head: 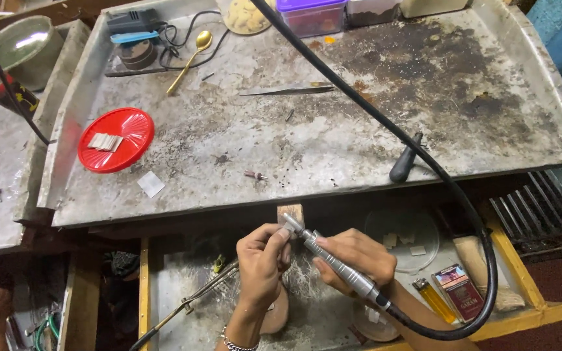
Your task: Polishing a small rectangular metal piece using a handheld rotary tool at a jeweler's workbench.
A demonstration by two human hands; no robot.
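Note:
My right hand (354, 258) grips a silver rotary handpiece (336, 259) whose black flexible shaft (424, 159) loops up across the bench. The tool's tip points up-left toward a small wooden bench peg (291, 212) at the tray's front edge. My left hand (263, 259) pinches something tiny at the tool's tip; the piece itself is too small to make out. Both hands hover over an open wooden drawer (521, 286) under the bench.
A worn metal tray (333, 130) holds a red lid with small white pieces (115, 139), tweezers (287, 91), a gold spoon (191, 60), a burr bit (254, 175) and a black-handled tool (404, 159). The drawer holds a yellow lighter (433, 299), a red packet (459, 290) and a torch pipe (190, 302).

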